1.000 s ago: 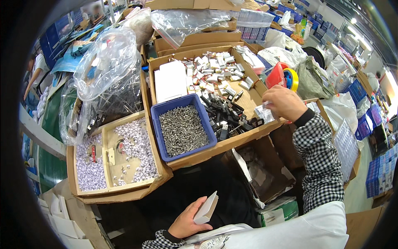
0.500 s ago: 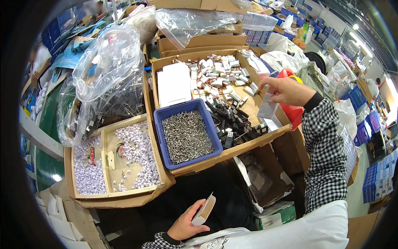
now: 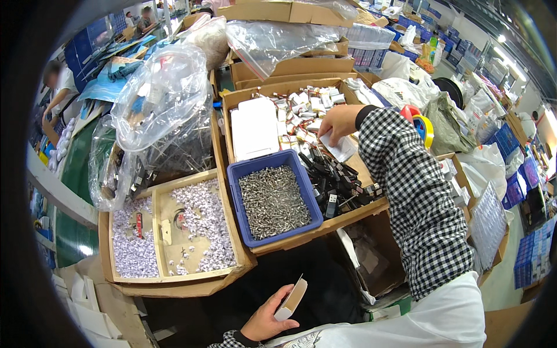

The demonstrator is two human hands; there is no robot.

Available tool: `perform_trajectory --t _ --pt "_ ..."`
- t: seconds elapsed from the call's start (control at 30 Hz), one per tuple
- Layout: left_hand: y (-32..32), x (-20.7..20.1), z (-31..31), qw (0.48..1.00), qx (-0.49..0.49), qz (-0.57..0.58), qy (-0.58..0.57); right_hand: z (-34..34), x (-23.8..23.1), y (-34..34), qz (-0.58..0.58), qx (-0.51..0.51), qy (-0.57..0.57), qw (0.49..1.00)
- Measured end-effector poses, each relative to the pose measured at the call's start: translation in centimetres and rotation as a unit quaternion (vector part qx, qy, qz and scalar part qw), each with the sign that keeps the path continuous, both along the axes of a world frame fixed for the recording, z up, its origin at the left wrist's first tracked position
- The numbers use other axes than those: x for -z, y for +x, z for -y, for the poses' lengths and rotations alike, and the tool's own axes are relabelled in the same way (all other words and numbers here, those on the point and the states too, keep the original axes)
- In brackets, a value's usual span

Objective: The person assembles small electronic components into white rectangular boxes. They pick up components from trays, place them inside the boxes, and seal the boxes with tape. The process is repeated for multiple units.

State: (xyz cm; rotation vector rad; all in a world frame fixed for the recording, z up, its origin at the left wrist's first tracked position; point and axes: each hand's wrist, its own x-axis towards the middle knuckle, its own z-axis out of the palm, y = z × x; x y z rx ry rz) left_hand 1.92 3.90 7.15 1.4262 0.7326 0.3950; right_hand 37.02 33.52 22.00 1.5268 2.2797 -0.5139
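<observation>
My left hand (image 3: pixel 271 316), low in front of my body, grips a small shallow white box (image 3: pixel 292 300) with a tan inner face and a raised flap. Over the large cardboard tray (image 3: pixel 371 200), my right hand (image 3: pixel 341 123) pinches a small whitish, partly see-through sheet (image 3: pixel 342 149). Beneath and beside that hand lie many small silver battery packs (image 3: pixel 301 107) with thin wires. Just nearer is a pile of black USB cables (image 3: pixel 333 182). Left of them stands a blue bin (image 3: pixel 235 200) of small metal screw-like parts (image 3: pixel 272 200).
A stack of white cards (image 3: pixel 254 127) lies in the tray. To the left, a divided wooden tray (image 3: pixel 155 240) holds tiny white parts; clear plastic bags (image 3: pixel 159 104) bulge behind it. An open carton (image 3: pixel 371 249) stands below. Yellow tape (image 3: pixel 426 132) sits beyond my right sleeve.
My right hand has moved left from the tray's right side to above the batteries and cables, carrying the whitish sheet. My left hand still holds the small box; the view has shifted slightly.
</observation>
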Motion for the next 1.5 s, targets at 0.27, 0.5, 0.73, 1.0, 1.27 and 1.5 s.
perform_trajectory --t 0.27,0.5,0.73,1.0,1.27,1.5 --pt "-1.4 2.3 1.4 0.995 -0.042 0.069 -0.051 2.9 -1.6 0.7 -0.027 0.003 0.139 0.99" --pt "-0.1 0.9 1.8 0.925 -0.058 0.248 -0.28 13.9 -4.1 -2.5 -0.319 0.04 0.278 0.905" --pt "0.1 -0.7 2.3 0.902 -0.007 0.277 -0.331 23.2 0.6 -11.2 -0.56 0.087 0.01 0.824" --pt "-0.1 -1.8 3.0 0.908 0.006 0.234 -0.348 25.5 4.0 -13.6 -0.46 -0.037 0.162 0.872" --pt "-0.2 -1.7 3.0 0.897 0.026 0.22 -0.383 26.2 4.4 -13.5 -0.453 -0.136 0.191 0.86" --pt "0.0 -1.1 2.9 0.905 0.002 0.241 -0.351 28.3 4.3 -14.8 -0.47 -0.041 0.106 0.875"
